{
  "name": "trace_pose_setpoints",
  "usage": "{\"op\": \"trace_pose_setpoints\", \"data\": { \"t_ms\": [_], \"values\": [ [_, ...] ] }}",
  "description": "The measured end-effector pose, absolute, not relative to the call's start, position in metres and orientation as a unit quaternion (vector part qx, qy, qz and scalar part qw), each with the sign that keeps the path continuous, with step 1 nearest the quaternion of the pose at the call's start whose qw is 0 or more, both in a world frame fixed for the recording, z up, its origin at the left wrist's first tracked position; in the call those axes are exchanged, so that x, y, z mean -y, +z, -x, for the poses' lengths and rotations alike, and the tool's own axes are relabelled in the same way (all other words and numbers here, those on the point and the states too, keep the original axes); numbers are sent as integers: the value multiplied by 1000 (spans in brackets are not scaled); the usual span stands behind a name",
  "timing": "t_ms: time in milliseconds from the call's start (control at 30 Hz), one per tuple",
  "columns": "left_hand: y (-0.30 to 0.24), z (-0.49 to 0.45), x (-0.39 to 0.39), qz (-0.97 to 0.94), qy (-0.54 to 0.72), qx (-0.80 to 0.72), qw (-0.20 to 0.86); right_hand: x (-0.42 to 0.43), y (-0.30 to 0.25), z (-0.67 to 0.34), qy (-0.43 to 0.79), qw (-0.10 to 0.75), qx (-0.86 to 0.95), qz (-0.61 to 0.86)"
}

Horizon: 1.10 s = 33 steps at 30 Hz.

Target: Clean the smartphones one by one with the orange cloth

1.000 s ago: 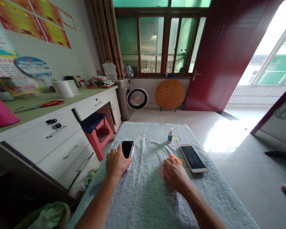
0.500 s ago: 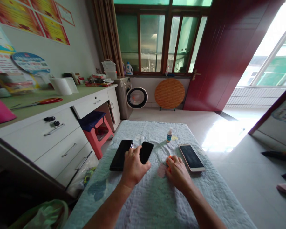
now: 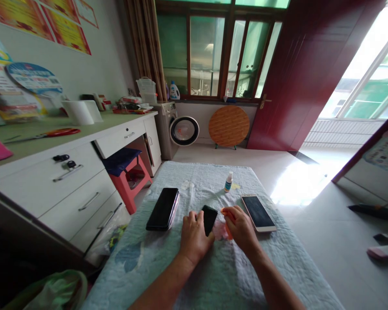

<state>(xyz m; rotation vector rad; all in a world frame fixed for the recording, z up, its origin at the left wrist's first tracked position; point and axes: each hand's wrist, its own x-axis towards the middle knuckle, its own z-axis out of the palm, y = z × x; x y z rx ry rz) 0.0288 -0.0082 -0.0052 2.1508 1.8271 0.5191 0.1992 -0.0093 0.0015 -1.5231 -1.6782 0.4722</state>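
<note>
My left hand (image 3: 195, 234) is closed around the edges of a black smartphone (image 3: 210, 218), its dark screen facing up. Close by on the right, my right hand (image 3: 242, 228) pinches a bright orange cloth (image 3: 229, 231), part of which shows below the fingers. The cloth is near the phone's right edge; whether they touch I cannot tell. Left of my hands lies a stack of dark phones (image 3: 163, 209). A gold-and-white smartphone (image 3: 259, 213) lies screen up beside my right hand. Farther back stands a small spray bottle (image 3: 228, 182) with a blue label.
A pale blue quilted cover (image 3: 168, 267) lies over the surface under my hands. On the left are a white desk with drawers (image 3: 74, 189) and a red stool (image 3: 129, 181). A washing machine with its door (image 3: 184, 130) open and a round wooden tabletop (image 3: 229, 127) stand beyond.
My left hand has moved right and down with the smartphone, away from the phone stack. My right hand has lifted slightly, and more of the orange cloth shows.
</note>
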Motion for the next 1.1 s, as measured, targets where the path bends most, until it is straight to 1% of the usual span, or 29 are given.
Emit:
{"op": "trace_pose_setpoints", "data": {
  "t_ms": [100, 167, 233, 300, 433, 567, 700, 833, 933, 1000, 1100],
  "values": [
    [-1, -22, 12, -753, 164, -611, 180, 7, -1, -192, 205, 444, 656, 574],
    [2, -14, 13, -764, 152, -578, 245, 5, -6, -188, 211, 452, 648, 575],
    [6, -5, 14, -770, 144, -542, 303, 4, -10, -185, 212, 444, 642, 589],
    [7, 2, 13, -783, 133, -507, 334, 5, -12, -183, 208, 409, 662, 593],
    [3, 5, 12, -791, 160, -497, 319, 8, -6, -179, 165, 307, 735, 582],
    [-4, 1, 12, -792, 176, -509, 288, 9, 1, -176, 144, 254, 744, 601],
    [-6, -1, 11, -796, 169, -522, 253, 13, 6, -175, 177, 245, 762, 573],
    [-8, 0, 10, -801, 180, -519, 236, 24, 14, -178, 261, 229, 789, 507],
    [-9, 0, 9, -805, 186, -514, 229, 29, 17, -179, 312, 213, 790, 483],
    [-8, 0, 9, -808, 186, -510, 227, 27, 14, -179, 303, 220, 786, 491],
    [-6, -1, 10, -810, 182, -511, 223, 17, 5, -179, 247, 247, 774, 528]
  ]
}}
